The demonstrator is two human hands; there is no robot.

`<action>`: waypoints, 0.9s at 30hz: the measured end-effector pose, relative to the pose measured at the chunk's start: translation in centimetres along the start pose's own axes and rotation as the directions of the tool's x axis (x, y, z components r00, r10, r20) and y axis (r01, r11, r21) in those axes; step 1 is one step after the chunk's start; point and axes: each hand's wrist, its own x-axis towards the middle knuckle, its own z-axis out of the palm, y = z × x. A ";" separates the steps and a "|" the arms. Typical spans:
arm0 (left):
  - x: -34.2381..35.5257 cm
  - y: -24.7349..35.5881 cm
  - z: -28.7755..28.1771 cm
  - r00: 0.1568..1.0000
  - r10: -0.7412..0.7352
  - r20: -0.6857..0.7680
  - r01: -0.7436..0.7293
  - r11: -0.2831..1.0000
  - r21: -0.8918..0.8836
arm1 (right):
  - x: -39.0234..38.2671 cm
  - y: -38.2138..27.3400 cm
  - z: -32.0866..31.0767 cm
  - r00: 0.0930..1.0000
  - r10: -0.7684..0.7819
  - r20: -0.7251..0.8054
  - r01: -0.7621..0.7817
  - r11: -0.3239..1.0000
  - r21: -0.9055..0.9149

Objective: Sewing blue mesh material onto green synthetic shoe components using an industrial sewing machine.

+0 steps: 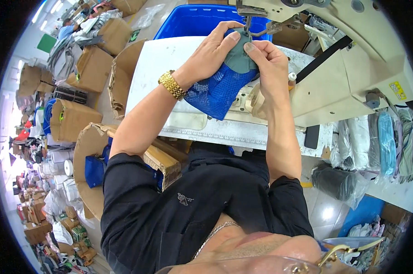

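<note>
A grey-green cloth (239, 61), joined or laid against a piece of blue mesh (218, 91), is held up at the needle area (247, 25) of a cream sewing machine (375, 75). Its upper left part is pinched by the left hand (218, 51), the thumb laid flat on the cloth near the needle; its right edge is pinched between the thumb and bent fingers of the right hand (269, 59). Whether the cloth is touched by the needle cannot be told. The mesh is draped below the hands, toward the near edge of the white table (154, 68). A gold watch (171, 85) is worn on the left wrist. Beyond the table a blue bin (183, 20) is seen, and near the table's right end a dark flat object (312, 137) is placed.
</note>
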 end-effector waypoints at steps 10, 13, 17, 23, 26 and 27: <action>-0.1 0.8 1.5 0.986 -0.043 -0.162 0.038 0.999 -0.036 | -0.2 0.0 -1.8 0.998 -0.044 0.055 0.045 0.999 -0.013; -0.1 1.2 2.0 0.975 -0.064 -0.213 0.065 0.998 0.000 | 0.0 -0.3 -1.9 0.994 -0.100 0.035 0.101 0.994 -0.028; 0.1 0.9 2.0 0.970 -0.003 -0.245 0.017 0.998 0.055 | 1.0 -0.2 -2.5 0.994 -0.073 0.086 0.072 0.997 0.011; 0.6 1.3 1.2 0.979 -0.043 -0.200 0.058 0.996 0.066 | 1.0 0.0 -2.3 0.994 -0.065 0.083 0.063 0.998 0.022; 0.9 1.4 1.3 0.979 -0.032 -0.202 0.047 0.997 0.067 | 1.3 0.3 -2.5 0.995 -0.078 0.067 0.076 0.997 0.026; 1.1 1.2 1.2 0.979 -0.033 -0.200 0.047 0.997 0.066 | 1.4 0.5 -2.7 0.994 -0.080 0.069 0.079 0.997 0.021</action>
